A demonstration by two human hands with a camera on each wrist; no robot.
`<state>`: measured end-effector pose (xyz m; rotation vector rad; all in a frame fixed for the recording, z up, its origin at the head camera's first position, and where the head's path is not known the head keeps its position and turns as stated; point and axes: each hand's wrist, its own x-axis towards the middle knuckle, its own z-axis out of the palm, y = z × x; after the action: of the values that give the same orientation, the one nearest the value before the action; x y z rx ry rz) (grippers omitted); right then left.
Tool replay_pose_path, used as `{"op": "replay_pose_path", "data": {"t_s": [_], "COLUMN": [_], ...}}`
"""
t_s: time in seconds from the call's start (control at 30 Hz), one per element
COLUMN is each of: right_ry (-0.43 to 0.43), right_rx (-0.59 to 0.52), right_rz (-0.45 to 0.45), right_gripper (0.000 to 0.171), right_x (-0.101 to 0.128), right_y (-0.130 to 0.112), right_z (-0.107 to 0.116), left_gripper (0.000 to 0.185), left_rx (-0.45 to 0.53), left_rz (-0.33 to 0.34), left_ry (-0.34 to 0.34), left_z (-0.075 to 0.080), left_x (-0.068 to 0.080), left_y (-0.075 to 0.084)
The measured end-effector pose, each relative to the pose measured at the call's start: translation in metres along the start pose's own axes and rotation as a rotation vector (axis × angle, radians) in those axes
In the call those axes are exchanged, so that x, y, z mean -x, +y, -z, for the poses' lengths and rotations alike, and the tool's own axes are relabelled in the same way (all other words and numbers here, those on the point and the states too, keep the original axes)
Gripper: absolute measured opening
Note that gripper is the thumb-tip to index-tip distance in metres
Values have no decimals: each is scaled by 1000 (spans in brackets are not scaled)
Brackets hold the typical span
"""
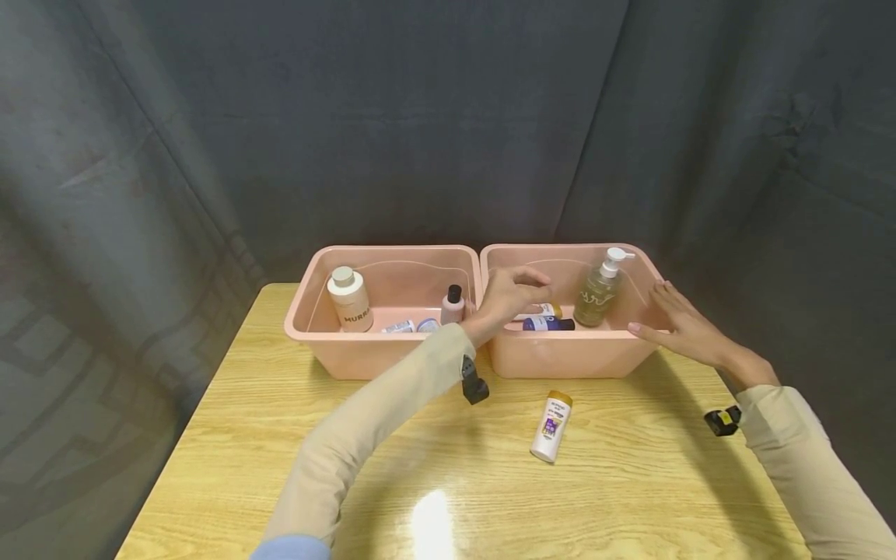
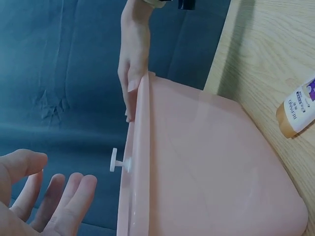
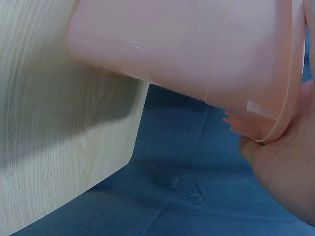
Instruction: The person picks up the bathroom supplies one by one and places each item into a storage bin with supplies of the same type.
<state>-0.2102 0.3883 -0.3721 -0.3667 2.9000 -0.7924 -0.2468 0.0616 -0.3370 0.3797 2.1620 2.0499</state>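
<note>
left hand (image 1: pixel 507 299) hovers over right bin (image 1: pixel 570 354), seemingly empty.

The right pink tub (image 1: pixel 570 354) stands upright at the back edge of the wooden table (image 1: pixel 392 474), toward its right corner, touching a matching tub. Inside it a clear pump bottle (image 1: pixel 599 292) stands upright, and a dark purple bottle (image 1: pixel 548 324) lies flat on the floor.

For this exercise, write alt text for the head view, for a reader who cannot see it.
Two pink tubs of toiletry bottles stand side by side on a wooden table; the left hand hovers open over the right tub, the right hand rests on its rim. A white bottle lies in front.
</note>
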Motion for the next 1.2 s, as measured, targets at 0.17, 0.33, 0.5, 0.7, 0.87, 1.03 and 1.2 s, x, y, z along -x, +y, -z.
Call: {"op": "replay_pose_path", "data": {"t_s": [0.17,0.33,0.5,0.7,0.87,1.03,1.2], "right_ry": [2,2,1,1,-2,-3,-6], "right_rx": [5,4,3,0,-3,2,4], "right_rz": [8,10,10,5,-9,-6,-13], "right_gripper": [95,95,95,95,95,95,95], "right_x": [-1,-1,0,0,0,0,0], "right_y": [0,0,-1,0,0,1,0], "right_z": [0,0,0,-1,-1,-1,-1], "left_gripper": [18,14,10,8,11,10,7], "left_rx": [39,20,4,-25,20,38,0], "left_rz": [1,-7,-14,-19,-15,-6,-42], "left_ry": [-58,-94,-119,-124,-165,-221,-253], "left_z": [0,0,-1,-1,-3,-6,-9], "left_x": [4,7,12,16,18,23,29], "left_y": [-3,-8,-11,-16,-18,-21,-26]}}
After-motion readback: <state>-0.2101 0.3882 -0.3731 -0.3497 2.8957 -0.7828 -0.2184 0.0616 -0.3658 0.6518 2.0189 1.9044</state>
